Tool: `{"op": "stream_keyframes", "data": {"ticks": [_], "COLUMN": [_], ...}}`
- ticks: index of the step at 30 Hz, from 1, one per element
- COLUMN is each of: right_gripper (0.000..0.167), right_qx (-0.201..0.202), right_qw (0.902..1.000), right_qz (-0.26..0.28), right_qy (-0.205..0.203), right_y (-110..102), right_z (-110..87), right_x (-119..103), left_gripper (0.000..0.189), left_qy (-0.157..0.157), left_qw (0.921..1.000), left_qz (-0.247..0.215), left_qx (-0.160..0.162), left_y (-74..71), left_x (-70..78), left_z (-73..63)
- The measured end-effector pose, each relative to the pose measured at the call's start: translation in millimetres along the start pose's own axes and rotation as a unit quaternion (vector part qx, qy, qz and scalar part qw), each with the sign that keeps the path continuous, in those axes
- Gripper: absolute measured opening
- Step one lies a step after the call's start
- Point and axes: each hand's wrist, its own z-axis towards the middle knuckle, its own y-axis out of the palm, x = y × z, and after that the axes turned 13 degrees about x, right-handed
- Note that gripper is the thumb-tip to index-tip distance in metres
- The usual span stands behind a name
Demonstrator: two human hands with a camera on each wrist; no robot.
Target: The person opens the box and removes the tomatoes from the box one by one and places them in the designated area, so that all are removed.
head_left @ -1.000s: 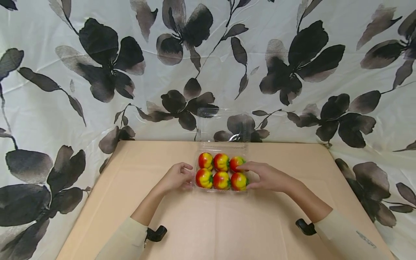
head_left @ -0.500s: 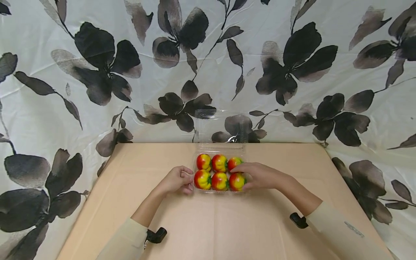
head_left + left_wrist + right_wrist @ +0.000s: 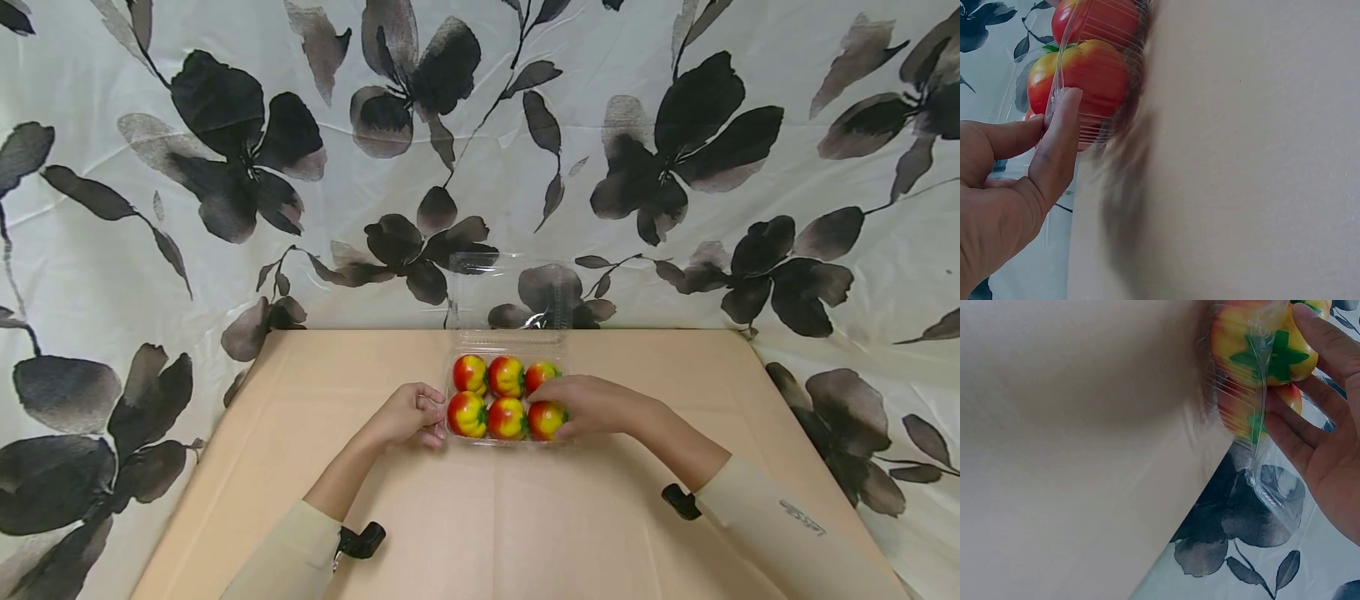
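A clear plastic clamshell box (image 3: 510,442) stands on the table with its lid raised at the back. Two rows of red-and-yellow fruits (image 3: 507,418) with green star-shaped calyxes fill it. My left hand (image 3: 408,415) pinches the box's left rim between thumb and finger; in the left wrist view a fingertip presses the ribbed wall (image 3: 1094,128). At the right end, my right hand (image 3: 600,406) reaches over the rim, thumb and fingers around the front right fruit (image 3: 546,419). In the right wrist view that fruit (image 3: 1241,344) shows its green calyx. The fingers partly cover the back right fruit (image 3: 538,375).
The raised clear lid (image 3: 510,292) leans up against a floral cloth backdrop (image 3: 300,208) behind the table. Beige covering spreads over the table (image 3: 495,517). Each sleeved forearm carries a small black wrist camera (image 3: 362,541).
My left fingers have closed in on the box's left rim. My right hand has moved slightly left, its fingers closing around the front right fruit. The box and fruits stay put.
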Motion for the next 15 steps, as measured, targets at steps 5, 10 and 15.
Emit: {"op": "stream_keyframes", "data": {"ticks": [5,10,15], "right_gripper": [0.059,0.058,0.058], "right_qx": [-0.016,-0.023,-0.035], "right_qw": [0.9998,0.9996,0.9991], "right_qz": [-0.010,-0.014,-0.020], "right_qy": [0.002,0.001,0.010], "right_y": [0.1,-1.0,0.1], "right_z": [2.6,5.8,8.3], "right_x": [-1.7,-2.4,-1.7], "left_gripper": [0.027,0.026,0.027], "left_qy": [-0.004,-0.003,-0.010], "left_qw": [1.0000,1.0000,0.9998], "left_qz": [-0.003,-0.008,-0.017], "left_qx": [0.000,-0.001,-0.006], "left_y": [0.2,0.4,-0.3], "left_x": [0.6,1.4,1.6], "left_z": [-0.6,-1.0,-0.5]}}
